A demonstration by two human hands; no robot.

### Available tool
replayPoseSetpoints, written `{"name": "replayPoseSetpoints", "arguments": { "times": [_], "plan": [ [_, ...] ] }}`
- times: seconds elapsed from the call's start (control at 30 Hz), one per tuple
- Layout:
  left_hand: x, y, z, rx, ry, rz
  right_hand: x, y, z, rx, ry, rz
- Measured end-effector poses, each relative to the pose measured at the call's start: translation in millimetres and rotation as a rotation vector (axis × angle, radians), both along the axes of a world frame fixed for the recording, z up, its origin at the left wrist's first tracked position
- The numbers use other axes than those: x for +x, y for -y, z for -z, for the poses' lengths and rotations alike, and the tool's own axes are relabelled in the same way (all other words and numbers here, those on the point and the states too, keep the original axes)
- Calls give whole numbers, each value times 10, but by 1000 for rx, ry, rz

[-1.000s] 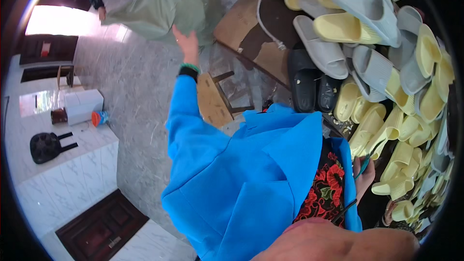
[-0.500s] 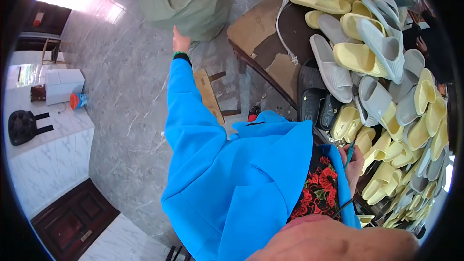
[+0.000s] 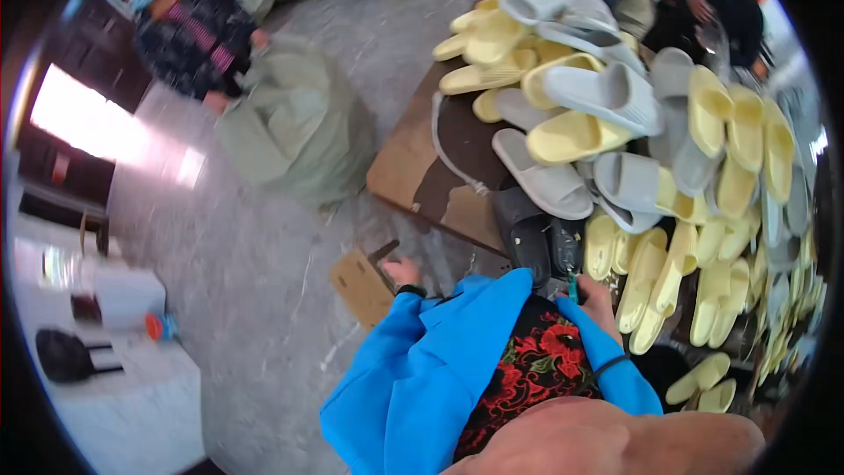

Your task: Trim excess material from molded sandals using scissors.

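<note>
My right hand [image 3: 600,310] is closed round a small teal-handled tool [image 3: 572,287]; its tip is too small to make out. That hand is close beside the black slippers [image 3: 526,233] at the table's near side. My left hand [image 3: 403,271] is over the floor by a small wooden stool [image 3: 362,288], slightly blurred, its fingers apart and holding nothing. Yellow slippers [image 3: 576,138] and grey slippers [image 3: 543,174] lie heaped on the brown table [image 3: 413,154], and more yellow ones hang down past my right hand.
Across the floor, a masked person [image 3: 189,31] holds a big grey-green sack [image 3: 294,123]. Another person in dark clothes [image 3: 716,9] is behind the slipper heap. A white cord [image 3: 444,145] lies on the table. At left, a white counter [image 3: 123,387] carries a black stool-like object [image 3: 63,356].
My left arm has drawn back from its outstretched pointing toward the sack. My view has shifted, bringing the masked person and more sacks into sight. My right hand keeps the teal tool.
</note>
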State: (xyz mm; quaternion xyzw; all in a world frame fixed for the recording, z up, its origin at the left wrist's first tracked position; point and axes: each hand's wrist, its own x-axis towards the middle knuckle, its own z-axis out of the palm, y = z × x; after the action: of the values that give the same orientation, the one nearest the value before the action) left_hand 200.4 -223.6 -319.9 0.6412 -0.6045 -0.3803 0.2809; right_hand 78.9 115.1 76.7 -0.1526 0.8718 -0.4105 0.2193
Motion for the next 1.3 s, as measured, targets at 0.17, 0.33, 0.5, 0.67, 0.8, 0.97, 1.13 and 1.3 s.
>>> {"name": "replayPoseSetpoints", "arguments": {
  "times": [0.17, 0.33, 0.5, 0.67, 0.8, 0.97, 1.13, 1.3],
  "plan": [
    [-485, 652, -1215, -243, -154, 190, -50, -168, 218, -89, -36, -11],
    [-911, 507, -2454, -684, -167, 502, -8, -128, 276, -158, 8, 53],
    [-1419, -91, -2538, -734, -310, 838, 75, -59, 276, -255, 172, 185],
    [-1484, 451, -2506, -470, -598, 552, 109, -135, -17, -121, 157, 249],
    [-1594, 1403, -2696, -188, -795, 193, 148, -112, 53, -129, 143, 245],
    [-1897, -63, -3246, -658, -597, 799, 115, -116, 54, -126, 205, 208],
    [-1525, -513, -2489, -727, -377, 930, 218, -313, 126, -185, 104, 269],
    [-1430, -775, -2213, -688, -297, 1020, 343, -349, 96, -190, 232, 379]
  ]
}}
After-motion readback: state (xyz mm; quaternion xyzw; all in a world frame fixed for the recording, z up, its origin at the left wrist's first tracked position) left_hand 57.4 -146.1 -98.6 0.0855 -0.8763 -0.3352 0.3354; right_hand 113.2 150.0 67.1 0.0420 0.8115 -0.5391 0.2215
